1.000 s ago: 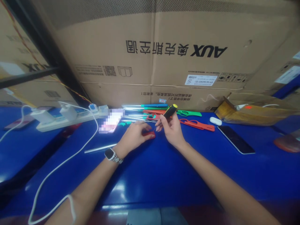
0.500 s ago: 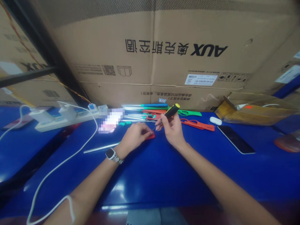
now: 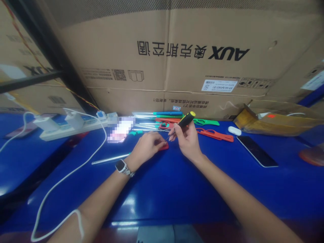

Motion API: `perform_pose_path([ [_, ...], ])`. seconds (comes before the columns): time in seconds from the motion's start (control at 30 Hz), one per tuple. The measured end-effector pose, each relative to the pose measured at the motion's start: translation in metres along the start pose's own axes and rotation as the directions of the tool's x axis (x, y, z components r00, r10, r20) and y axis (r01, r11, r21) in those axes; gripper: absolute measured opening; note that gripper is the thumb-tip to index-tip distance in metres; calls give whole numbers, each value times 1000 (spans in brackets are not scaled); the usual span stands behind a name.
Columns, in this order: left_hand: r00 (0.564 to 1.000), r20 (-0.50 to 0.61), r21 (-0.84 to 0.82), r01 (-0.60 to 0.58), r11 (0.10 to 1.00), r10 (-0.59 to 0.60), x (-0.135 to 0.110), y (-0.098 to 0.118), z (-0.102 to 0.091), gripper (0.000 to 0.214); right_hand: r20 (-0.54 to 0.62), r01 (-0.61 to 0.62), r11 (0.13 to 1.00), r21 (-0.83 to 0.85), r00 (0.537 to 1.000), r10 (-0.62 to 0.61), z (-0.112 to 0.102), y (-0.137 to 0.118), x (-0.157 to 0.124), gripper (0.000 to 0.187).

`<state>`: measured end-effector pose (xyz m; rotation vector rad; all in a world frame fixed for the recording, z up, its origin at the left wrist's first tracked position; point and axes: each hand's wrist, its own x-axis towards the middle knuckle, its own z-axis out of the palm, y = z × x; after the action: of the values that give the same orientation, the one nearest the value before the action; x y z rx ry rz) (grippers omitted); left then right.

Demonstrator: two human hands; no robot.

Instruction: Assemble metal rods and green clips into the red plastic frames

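My right hand (image 3: 188, 143) grips a screwdriver (image 3: 186, 120) with a black and yellow handle, its thin shaft slanting down to the left. The shaft's tip is close to the fingertips of my left hand (image 3: 146, 146), which are closed over a red piece (image 3: 165, 146) on the blue table. Only the right end of that piece shows. A shiny metal rod (image 3: 110, 159) sticks out to the left from behind my left hand; whether it joins the red piece is hidden. Behind both hands lie several metal rods with blue and green handles (image 3: 167, 114).
Orange-red plastic parts (image 3: 215, 135) and a green one (image 3: 206, 122) lie to the right. Beyond them are a white case (image 3: 234, 131), a dark phone (image 3: 257, 152) and a brown package (image 3: 273, 118). A power strip (image 3: 76, 130) with a white cable stands left. Cardboard (image 3: 189, 74) rises behind.
The whole view has shifted slightly, so everything sits a little further right. Both hands keep nearly the same grip and place, with the screwdriver tip still at the left fingertips.
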<state>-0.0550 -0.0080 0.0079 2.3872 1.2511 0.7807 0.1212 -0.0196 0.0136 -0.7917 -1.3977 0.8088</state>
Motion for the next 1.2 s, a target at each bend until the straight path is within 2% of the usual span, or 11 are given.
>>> perform_pose_path([
  [0.27, 1000, -5, -3, 3, 1000, -3, 0, 1, -1, 15, -18, 12, 1000, -29, 1000, -12, 0, -1, 0, 24],
  [0.47, 1000, -8, -29, 8, 1000, -8, 0, 0, 1, 17, 17, -9, 999, -39, 1000, 10, -1, 2, 1, 28],
  [0.67, 1000, 0, -30, 25, 999, -25, 0, -1, 2, 18, -12, 19, 999, -27, 1000, -19, 0, 1, 2, 26],
  [0.87, 1000, 7, -17, 10, 1000, -10, 0, 1, 2, 16, 30, 11, 999, -44, 1000, -10, 3, 0, 0, 24],
  [1.2, 999, -1, -47, 40, 998, -40, 0, 1, 3, 17, -28, 28, 999, -44, 999, -29, 0, 2, 1, 24],
])
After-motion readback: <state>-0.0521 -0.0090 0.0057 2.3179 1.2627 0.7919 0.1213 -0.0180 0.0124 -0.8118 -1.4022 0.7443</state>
